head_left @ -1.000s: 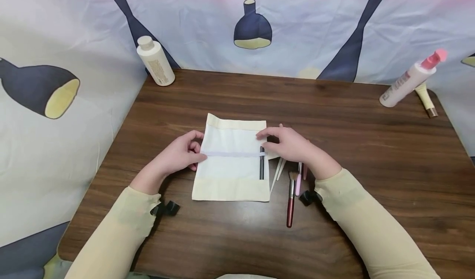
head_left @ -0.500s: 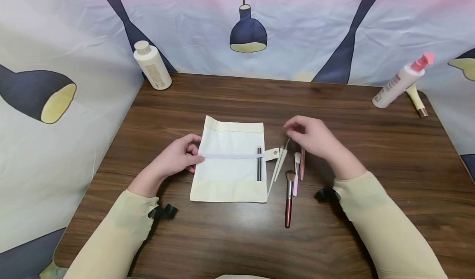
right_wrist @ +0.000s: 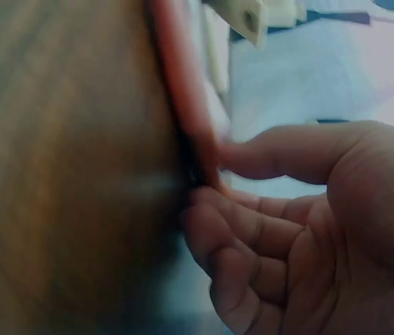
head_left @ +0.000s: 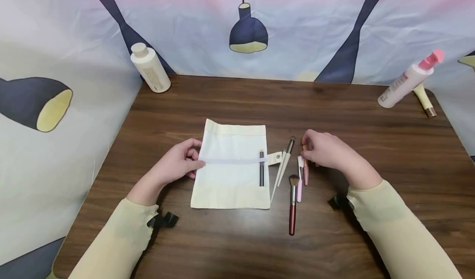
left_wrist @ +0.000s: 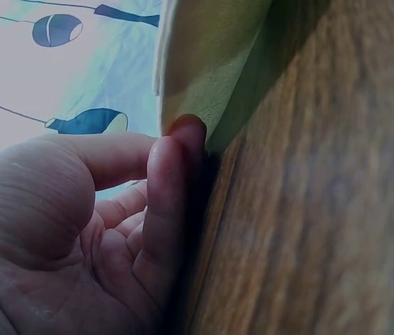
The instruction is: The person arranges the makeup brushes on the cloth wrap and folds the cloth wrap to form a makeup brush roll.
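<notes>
Nearest on the wooden surface (head_left: 230, 246) lies a red-handled brush (head_left: 292, 215), clear of either grip. Its handle looks rigid and glossy, so probably slick; taking it below the metal collar spares the soft bristles. Just beyond lies a pink-handled brush (head_left: 299, 188), slimmer and likely very light.

To their left the cloth pouch (head_left: 230, 173) lies open and flat. It looks thin and floppy, apt to slide or crumple, so an edge is the sound place to hold. The left grip (head_left: 179, 161) pinches its left edge between thumb and fingers. Near the right side, a slim dark tool (head_left: 261, 173) sits under the elastic band (head_left: 233, 161), which should stretch gently.

Two pale-handled brushes lie beside the pouch, by its snap tab (head_left: 273, 158). Right of the pink one, the right grip (head_left: 328, 151) pinches the upper part of the rose-coloured brush (head_left: 306, 176); the stiff, narrow shaft probably suits fingertips, lightly pressed.

Farther off stand a white bottle (head_left: 150, 68) and a pump bottle (head_left: 404, 85).
</notes>
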Demonstrator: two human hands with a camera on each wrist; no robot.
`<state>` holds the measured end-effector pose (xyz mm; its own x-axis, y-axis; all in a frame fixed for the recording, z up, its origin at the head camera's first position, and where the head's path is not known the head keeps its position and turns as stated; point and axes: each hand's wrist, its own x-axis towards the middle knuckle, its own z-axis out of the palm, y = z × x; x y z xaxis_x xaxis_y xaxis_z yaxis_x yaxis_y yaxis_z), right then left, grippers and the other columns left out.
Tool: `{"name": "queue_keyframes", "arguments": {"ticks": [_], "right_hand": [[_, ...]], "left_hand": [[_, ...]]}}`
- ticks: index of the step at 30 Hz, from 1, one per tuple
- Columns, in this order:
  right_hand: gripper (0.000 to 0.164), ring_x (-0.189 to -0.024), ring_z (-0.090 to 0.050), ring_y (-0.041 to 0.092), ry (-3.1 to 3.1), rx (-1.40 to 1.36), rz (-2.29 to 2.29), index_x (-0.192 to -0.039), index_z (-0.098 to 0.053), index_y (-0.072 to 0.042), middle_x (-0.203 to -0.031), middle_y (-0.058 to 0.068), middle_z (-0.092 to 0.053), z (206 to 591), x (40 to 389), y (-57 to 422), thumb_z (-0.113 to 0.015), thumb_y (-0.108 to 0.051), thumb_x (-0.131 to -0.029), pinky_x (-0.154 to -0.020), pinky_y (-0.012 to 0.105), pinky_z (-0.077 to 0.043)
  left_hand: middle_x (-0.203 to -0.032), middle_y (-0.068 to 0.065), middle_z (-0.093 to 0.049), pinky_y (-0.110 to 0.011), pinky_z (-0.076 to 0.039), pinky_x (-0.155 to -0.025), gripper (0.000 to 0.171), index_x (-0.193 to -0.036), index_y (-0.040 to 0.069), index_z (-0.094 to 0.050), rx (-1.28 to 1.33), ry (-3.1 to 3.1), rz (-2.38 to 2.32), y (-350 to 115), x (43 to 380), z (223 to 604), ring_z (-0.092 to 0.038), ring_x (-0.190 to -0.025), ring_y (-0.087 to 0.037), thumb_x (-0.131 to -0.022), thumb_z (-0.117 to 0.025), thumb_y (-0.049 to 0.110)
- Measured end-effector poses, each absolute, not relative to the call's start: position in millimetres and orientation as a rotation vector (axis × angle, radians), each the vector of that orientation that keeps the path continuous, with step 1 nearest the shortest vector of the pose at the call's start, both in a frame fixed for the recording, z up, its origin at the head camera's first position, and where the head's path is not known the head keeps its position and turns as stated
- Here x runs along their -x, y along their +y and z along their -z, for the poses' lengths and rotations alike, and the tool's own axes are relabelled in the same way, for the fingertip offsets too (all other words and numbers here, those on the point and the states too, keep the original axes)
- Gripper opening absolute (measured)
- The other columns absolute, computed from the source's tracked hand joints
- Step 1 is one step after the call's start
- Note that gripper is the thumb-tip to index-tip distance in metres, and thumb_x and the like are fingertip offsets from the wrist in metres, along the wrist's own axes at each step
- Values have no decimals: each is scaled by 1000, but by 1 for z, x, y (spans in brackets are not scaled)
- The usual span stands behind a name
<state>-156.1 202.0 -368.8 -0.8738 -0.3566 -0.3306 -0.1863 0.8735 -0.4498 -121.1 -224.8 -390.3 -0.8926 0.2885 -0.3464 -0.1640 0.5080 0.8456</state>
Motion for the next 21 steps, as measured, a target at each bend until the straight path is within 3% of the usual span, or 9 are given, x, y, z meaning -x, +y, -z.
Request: {"name": "queue_keyframes", "arguments": {"ticks": [5,13,21], "right_hand": [[26,-73,-58,21,2693,406,401,-112,-57,-9,-86,4,-62,369,154,194,-68,-24,-93,-66,37,-47],[29,-73,-58,21,2689,438,368,-113,-56,-8,-87,2,-61,365,151,196,-66,-23,-91,-68,39,-48],[20,-70,-60,21,2489,436,1020,-116,-59,-5,-89,10,-69,365,165,198,-58,-7,-96,-59,31,-49]], "left_hand": [[-82,-12,-62,-34,-61,-57,53,-140,0,-48,-111,2323,-1361,-226,120,390,-63,-60,-22,-93,-74,3],[-80,-11,-63,-33,-61,-56,47,-135,1,-50,-127,2319,-1361,-224,124,393,-63,-58,-22,-94,-73,3],[-80,-11,-63,-33,-61,-56,47,-135,0,-51,-124,2328,-1366,-227,123,392,-63,-58,-21,-94,-72,2]]}}
